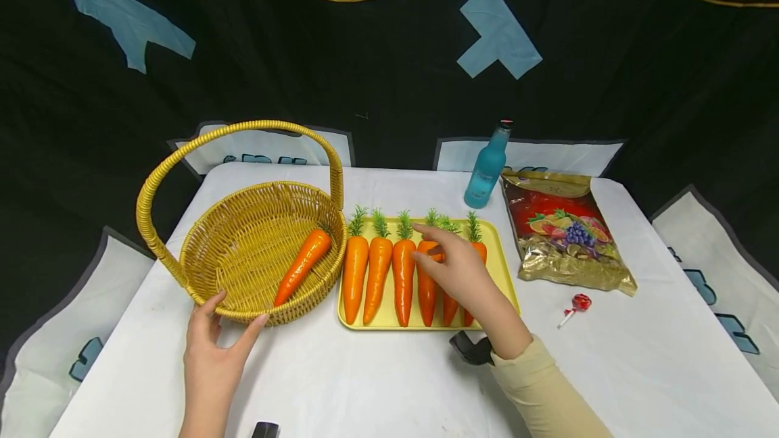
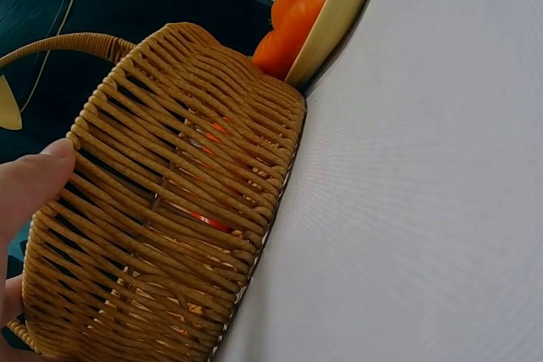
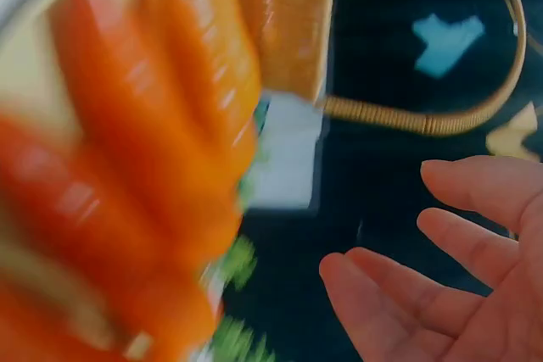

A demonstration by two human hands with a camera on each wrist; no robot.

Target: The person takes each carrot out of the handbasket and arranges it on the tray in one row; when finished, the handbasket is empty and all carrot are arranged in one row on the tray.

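A yellow wicker basket (image 1: 262, 195) with a tall handle stands at the left, holding one toy carrot (image 1: 304, 265). My left hand (image 1: 213, 357) grips its near rim; in the left wrist view the thumb (image 2: 42, 177) lies at the rim. Beside the basket, several orange carrots (image 1: 380, 276) with green tops lie in a row on a yellow tray (image 1: 502, 276). Over the right-hand carrots hovers my right hand (image 1: 453, 265), thumb and fingers apart with nothing between them. In the right wrist view that hand (image 3: 458, 286) shows beyond the blurred carrots (image 3: 144, 99).
A blue bottle (image 1: 487, 167) stands behind the tray. To the right lie a gold and red fruit-printed bag (image 1: 569, 232) and a red lollipop (image 1: 580, 302). White cloth (image 1: 377, 384) covers the table, and a black patterned curtain (image 1: 365, 66) hangs behind it.
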